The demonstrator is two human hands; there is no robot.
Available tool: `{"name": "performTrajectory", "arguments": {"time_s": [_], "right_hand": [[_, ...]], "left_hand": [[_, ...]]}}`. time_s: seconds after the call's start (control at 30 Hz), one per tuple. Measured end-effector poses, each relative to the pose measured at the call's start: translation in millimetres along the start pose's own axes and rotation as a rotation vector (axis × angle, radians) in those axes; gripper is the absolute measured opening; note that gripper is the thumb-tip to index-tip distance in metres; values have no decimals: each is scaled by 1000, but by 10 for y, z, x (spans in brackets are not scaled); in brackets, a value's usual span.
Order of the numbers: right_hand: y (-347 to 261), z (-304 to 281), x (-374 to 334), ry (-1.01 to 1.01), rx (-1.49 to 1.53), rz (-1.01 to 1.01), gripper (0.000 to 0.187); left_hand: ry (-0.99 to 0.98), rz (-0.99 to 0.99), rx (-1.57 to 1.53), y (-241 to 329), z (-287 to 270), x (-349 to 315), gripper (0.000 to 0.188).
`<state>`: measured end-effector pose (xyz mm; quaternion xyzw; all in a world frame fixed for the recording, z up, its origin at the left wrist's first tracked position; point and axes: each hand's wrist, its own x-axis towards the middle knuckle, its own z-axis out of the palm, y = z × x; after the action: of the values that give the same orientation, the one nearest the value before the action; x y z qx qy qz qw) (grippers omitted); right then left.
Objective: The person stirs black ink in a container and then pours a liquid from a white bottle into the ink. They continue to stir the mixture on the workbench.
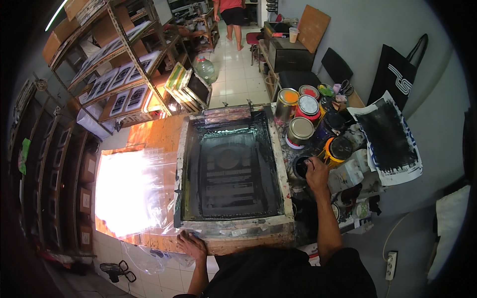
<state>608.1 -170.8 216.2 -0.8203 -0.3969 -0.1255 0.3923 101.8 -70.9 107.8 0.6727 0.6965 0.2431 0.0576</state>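
A silkscreen frame (287, 198) lies on the wooden table, its dark mesh (228, 169) bearing a faint stencil of a round shape above lines. Across its far end rests a wooden, ink-stained piece (228, 115) that looks like a squeegee. My left hand (191, 244) lies at the table's near edge by the frame's near left corner, fingers spread and holding nothing. To the right of the frame, my right hand (316, 171) is closed at the rim of a dark pot (300, 168). What its fingers grip is hidden.
Paint cans (300, 131) crowd the right side, beside an ink-blackened sheet (390, 139). Clear plastic sheets (161, 184) glare at left. Shelves (124, 54) of prints, leaning screens (191, 87) and a large bottle (205, 69) stand beyond. A person (232, 17) is in the far aisle.
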Motion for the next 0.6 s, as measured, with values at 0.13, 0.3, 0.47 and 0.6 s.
{"name": "performTrajectory", "arguments": {"time_s": [0.13,0.3,0.47,0.6], "right_hand": [[50,-185,-155,-107,-77,-74,6],[74,-360,56,-24,-93,-58,7],[17,-125,119,-26,81,-137,8],[52,-213,161,-62,-16,-206,7]], "left_hand": [[-8,7,-3,-10,-4,4,43],[8,61,67,-18,75,20,43],[73,106,109,-179,212,16,42],[69,126,109,-157,194,27,42]]}}
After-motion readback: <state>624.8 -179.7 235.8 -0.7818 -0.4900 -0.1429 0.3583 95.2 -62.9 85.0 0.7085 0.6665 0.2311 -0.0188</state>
